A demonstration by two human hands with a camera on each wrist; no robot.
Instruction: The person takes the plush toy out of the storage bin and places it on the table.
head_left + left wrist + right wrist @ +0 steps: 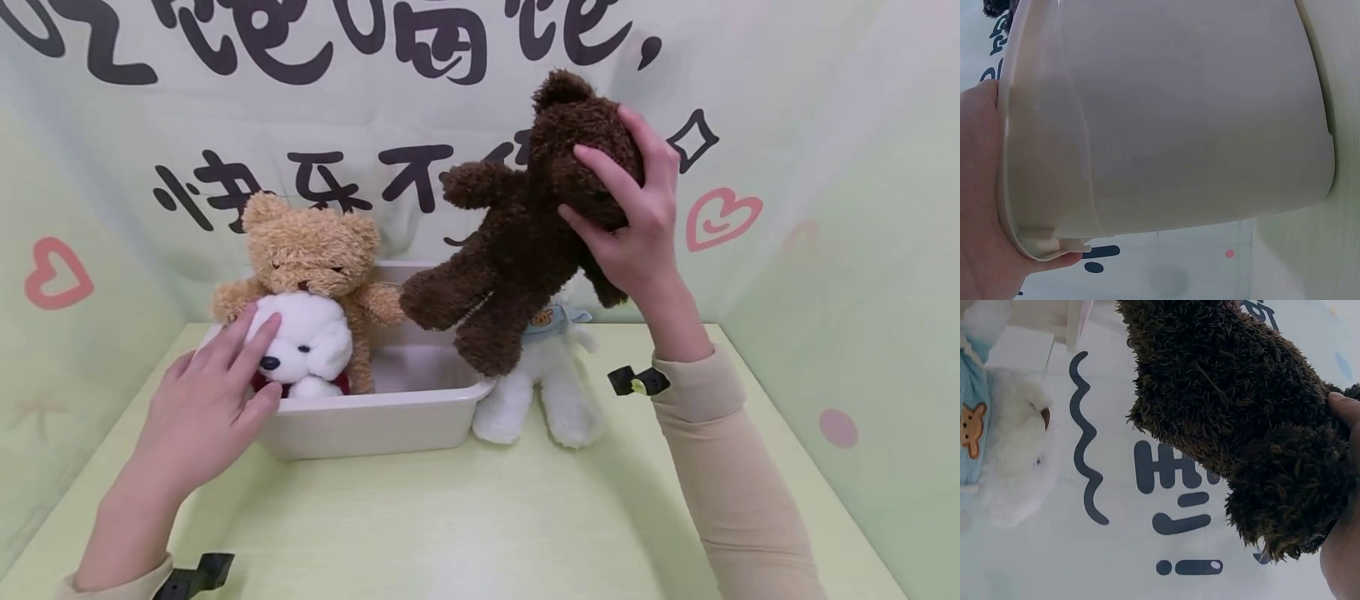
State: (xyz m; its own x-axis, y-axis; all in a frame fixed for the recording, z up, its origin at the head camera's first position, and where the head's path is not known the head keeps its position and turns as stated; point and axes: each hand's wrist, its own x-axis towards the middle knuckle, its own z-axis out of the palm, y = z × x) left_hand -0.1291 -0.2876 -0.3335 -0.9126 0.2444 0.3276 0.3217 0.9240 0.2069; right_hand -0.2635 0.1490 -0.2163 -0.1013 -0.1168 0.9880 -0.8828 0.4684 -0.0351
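Observation:
My right hand (pixel 637 212) grips a dark brown teddy bear (pixel 517 242) by its head and holds it up, its legs hanging over the right end of a pale plastic bin (pixel 375 429). In the right wrist view the bear's shaggy fur (pixel 1222 387) fills the upper part. My left hand (pixel 206 400) lies over the bin's near left rim, fingers spread on the head of a white plush dog (pixel 311 333). Behind that dog, a tan teddy bear (pixel 311 250) sits upright in the bin. The left wrist view shows the bin's outer wall (pixel 1197 125) beside the hand.
A white plush toy (pixel 506 404) with a blue bear-patch garment (pixel 551 321) sits against the bin's right side, partly hidden by the brown bear. Behind stands a backdrop (pixel 420 108) with dark lettering. Everything rests on a light green table (pixel 450 517).

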